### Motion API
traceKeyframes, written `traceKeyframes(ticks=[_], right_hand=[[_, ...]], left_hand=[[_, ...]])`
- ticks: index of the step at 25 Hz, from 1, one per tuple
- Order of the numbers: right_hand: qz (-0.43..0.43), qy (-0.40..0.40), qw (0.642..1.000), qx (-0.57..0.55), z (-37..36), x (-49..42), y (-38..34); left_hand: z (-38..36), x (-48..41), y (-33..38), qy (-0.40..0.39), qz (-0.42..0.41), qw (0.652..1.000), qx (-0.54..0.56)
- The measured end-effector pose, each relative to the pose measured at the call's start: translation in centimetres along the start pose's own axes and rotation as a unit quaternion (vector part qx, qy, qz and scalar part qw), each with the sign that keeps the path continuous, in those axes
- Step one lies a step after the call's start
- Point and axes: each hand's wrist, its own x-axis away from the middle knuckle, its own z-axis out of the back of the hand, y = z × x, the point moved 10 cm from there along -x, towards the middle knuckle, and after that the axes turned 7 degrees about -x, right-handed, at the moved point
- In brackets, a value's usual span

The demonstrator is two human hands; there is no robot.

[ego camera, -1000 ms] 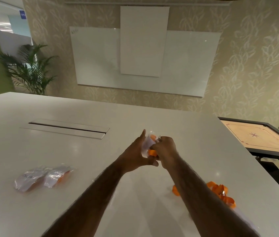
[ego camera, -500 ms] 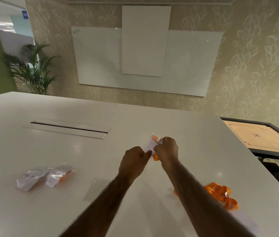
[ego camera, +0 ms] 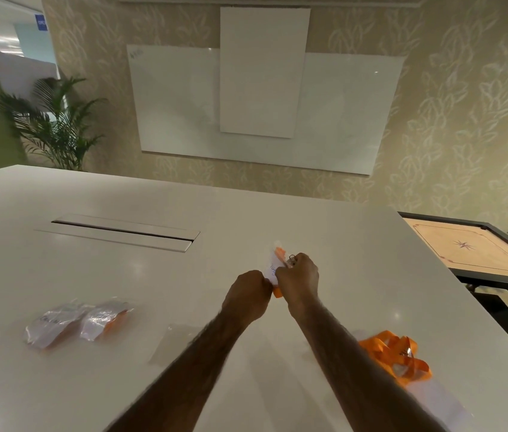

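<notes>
Both forearms are coming in from the bottom edge, elbows cut off. The right forearm is covering part of a loose orange ribbon lanyard (ego camera: 402,353) lying on the white counter (ego camera: 59,385). Something metallic is glinting in its folds, too small to make out. A flat clear plastic sleeve (ego camera: 170,341) is lying just left of the left forearm, barely showing against the counter. Further left, two packed clear pouches with orange contents (ego camera: 75,321) are sitting side by side and touching. The print on the left one is too blurred to read.

The left hand (ego camera: 248,296) and right hand (ego camera: 299,277) are meeting mid-frame, both curled tight and pinching a small clear plastic pouch with an orange strap inside (ego camera: 273,268). The fingertips are hidden behind the backs of the hands. The pouch is standing roughly upright between them, whitish and glossy, its blue print unreadable. Orange is showing at its top and again below the hands. A small metal ring is poking out by the right hand's knuckles. Cannot tell whether the pouch is touching the counter.

Beyond, a long recessed cable slot (ego camera: 122,233) is sitting in the counter. A wooden carrom board with a dark frame (ego camera: 471,254) is getting cut off by the right edge. A white glass wallboard (ego camera: 262,104) and a green palm plant (ego camera: 56,126) are showing at the back.
</notes>
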Motion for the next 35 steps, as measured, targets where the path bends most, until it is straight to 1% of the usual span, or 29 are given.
traceKeyframes(ticks=[2,3,6,8,10,12,13,15,16,17,19,21,23,24,26,28,30,33,35], right_hand=[[-0.009,-0.029,1.000,-0.006,-0.6,0.4,-0.2],[-0.008,-0.046,0.999,-0.002,-1.0,0.5,-0.4],[0.037,-0.061,0.996,0.062,-1.1,0.5,-1.8],[0.064,-0.055,0.993,0.085,-0.8,0.3,-2.5],[0.072,-0.051,0.993,0.081,-0.4,0.1,-2.7],[0.061,-0.045,0.995,0.067,-0.1,-0.1,-2.4],[0.056,-0.054,0.994,0.078,-0.2,-0.1,-2.2],[0.054,-0.099,0.983,0.145,-1.1,-0.1,-1.9],[0.046,-0.124,0.977,0.165,-1.4,0.0,-1.8],[0.026,-0.149,0.976,0.155,-1.6,-0.1,-1.5],[-0.034,-0.193,0.977,0.083,-1.6,0.0,-0.9],[-0.089,-0.208,0.973,0.051,-1.3,0.3,-0.4],[-0.131,-0.205,0.969,0.048,-0.9,0.4,0.4],[-0.150,-0.209,0.966,0.035,-0.8,0.6,0.6],[-0.168,-0.229,0.958,-0.033,-1.1,0.8,0.6],[-0.163,-0.234,0.954,-0.091,-1.0,0.7,0.3],[-0.153,-0.225,0.958,-0.091,-0.6,0.4,0.3],[-0.144,-0.236,0.958,-0.073,-0.6,0.3,0.4],[-0.134,-0.245,0.959,-0.057,-0.6,0.3,0.2]], left_hand=[[0.6,0.2,0.4,0.023,-0.019,0.999,0.026],[0.7,0.1,0.3,0.018,-0.013,0.999,0.037],[0.9,-0.2,0.2,0.002,0.012,0.999,0.048],[1.3,0.1,0.8,0.006,0.000,1.000,0.015],[0.9,0.0,1.4,-0.031,-0.019,0.999,-0.030],[0.6,-0.2,1.8,-0.069,-0.024,0.997,-0.008],[0.6,-0.4,1.8,-0.076,-0.027,0.997,0.007],[1.3,-0.3,1.4,-0.059,-0.006,0.996,0.060],[1.7,-0.2,1.4,-0.044,-0.009,0.996,0.081],[1.9,-0.2,1.6,-0.028,-0.029,0.996,0.083],[1.7,0.4,2.3,-0.009,-0.081,0.994,0.068],[1.9,0.7,2.5,0.020,-0.104,0.992,0.076],[2.8,0.9,2.6,0.050,-0.112,0.985,0.119],[2.9,0.9,2.7,0.052,-0.122,0.982,0.135],[2.4,0.8,2.6,0.024,-0.120,0.980,0.154],[1.0,0.6,2.0,-0.041,-0.092,0.978,0.184],[0.2,0.6,1.5,-0.092,-0.089,0.972,0.199],[0.4,0.5,0.8,-0.122,-0.088,0.972,0.181],[0.1,0.7,0.9,-0.152,-0.123,0.967,0.165]])
